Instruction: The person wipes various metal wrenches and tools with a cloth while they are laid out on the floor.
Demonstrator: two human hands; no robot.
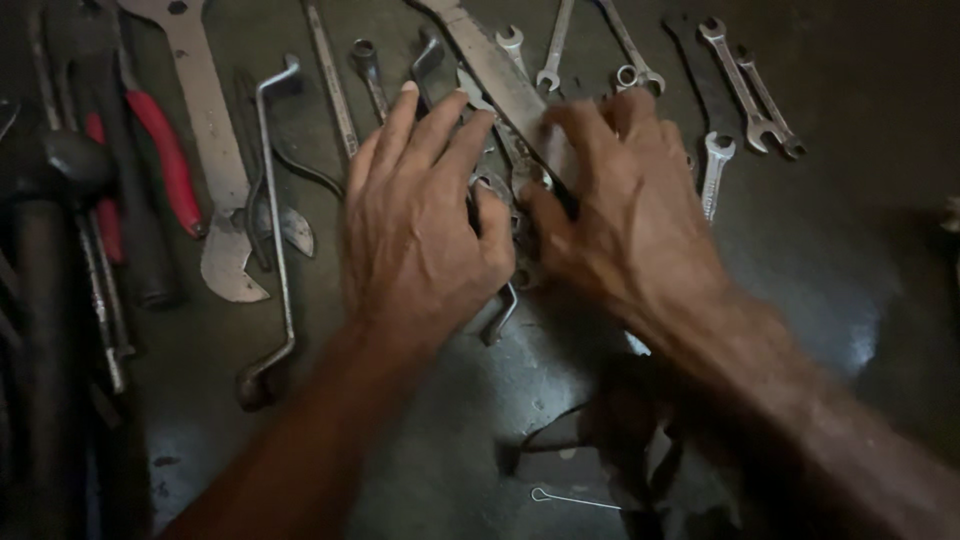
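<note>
Looking down at two bare hands laid over a cluster of small spanners [515,190] on a dark, grimy work surface [850,300]. Left hand [420,220] palm down, fingers stretched nearly flat and slightly spread, thumb tucked in against a ring end in the cluster; closed round nothing visible. Right hand [625,215] just beside it, fingers bent over a long flat spanner [495,70]; blurred, so impossible to tell whether gripping or merely pressing.

Judged as a sorting stage: feeling through overlapping tools, nothing lifted. Freeing one piece would likely call for pinching a single shank and sliding it clear of its neighbours.

Long flat spanner lying diagonally, long axis running from top centre down towards the right hand, far end pointing away and slightly left, near end hidden under the fingers.

Around them: a large open-ended spanner [215,150], red-handled pliers [165,160], a cranked ring spanner [275,230], and several small open-ended spanners [750,90] well apart at upper right.
</note>
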